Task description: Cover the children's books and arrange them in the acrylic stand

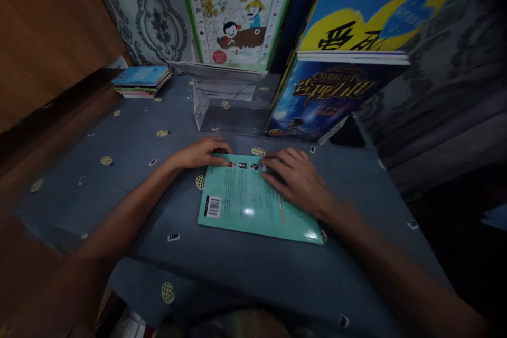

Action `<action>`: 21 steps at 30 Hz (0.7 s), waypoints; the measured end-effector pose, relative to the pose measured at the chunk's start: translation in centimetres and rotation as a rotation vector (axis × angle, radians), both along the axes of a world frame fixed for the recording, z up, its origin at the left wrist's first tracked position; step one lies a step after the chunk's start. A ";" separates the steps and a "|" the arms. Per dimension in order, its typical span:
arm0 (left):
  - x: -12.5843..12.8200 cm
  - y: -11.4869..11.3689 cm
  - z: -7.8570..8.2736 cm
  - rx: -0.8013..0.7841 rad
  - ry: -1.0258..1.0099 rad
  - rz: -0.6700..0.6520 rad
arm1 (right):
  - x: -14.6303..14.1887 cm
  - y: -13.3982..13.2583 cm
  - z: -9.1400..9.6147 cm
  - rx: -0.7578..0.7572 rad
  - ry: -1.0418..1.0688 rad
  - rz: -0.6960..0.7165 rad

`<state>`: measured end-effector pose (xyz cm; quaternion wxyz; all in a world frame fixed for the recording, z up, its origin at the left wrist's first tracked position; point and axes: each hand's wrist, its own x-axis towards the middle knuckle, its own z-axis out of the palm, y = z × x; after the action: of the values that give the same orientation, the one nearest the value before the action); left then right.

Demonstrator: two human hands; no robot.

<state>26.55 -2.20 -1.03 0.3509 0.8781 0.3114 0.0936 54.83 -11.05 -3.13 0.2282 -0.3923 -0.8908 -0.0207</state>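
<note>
The thin mint-green paperback book [241, 203] lies closed and flat, barcode side up, on the blue cloth-covered tabletop [130, 158] near the person, not yet lifted or opened. Its long axis seems to run away from the person, barcode end nearest. The right hand [295, 177] rests on it with fingers loosely spread; the left hand [202, 154] curls its fingers at the far left corner, and I cannot tell if they grip.

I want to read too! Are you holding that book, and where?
Only touched: the teal book lies flat. The left hand rests at its far left corner, the right hand flat on its far right side.
</note>
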 end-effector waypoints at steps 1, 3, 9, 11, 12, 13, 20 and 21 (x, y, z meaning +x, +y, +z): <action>0.0 0.0 -0.1 0.002 -0.009 0.001 | -1.0 -0.8 0.6 -0.019 -0.008 0.085; -0.1 0.1 -0.3 0.010 -0.020 0.005 | -3.3 -2.5 1.6 -0.076 0.025 0.294; -0.1 -0.1 -0.2 0.054 -0.003 -0.002 | -8.7 -5.4 2.9 -0.312 -0.090 0.628; -0.1 -0.1 -0.1 0.054 -0.004 -0.005 | -9.1 -5.2 2.8 -0.355 -0.093 0.633; -0.1 -0.1 -0.1 0.055 -0.005 -0.007 | -9.2 -4.9 2.6 -0.370 -0.083 0.626; -0.1 -0.1 -0.2 0.057 -0.007 -0.010 | -9.2 -4.6 2.5 -0.380 -0.070 0.620; -0.5 0.3 -0.5 0.002 -0.042 -0.004 | -9.2 -2.4 1.4 -0.370 -0.053 0.532; -0.6 0.4 -0.5 -0.017 -0.053 0.013 | -9.1 -2.0 1.3 -0.365 -0.051 0.510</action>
<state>25.93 -1.78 -1.53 0.3662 0.8703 0.3083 0.1164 45.71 -13.05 -1.80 0.1295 -0.1901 -0.9549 0.1878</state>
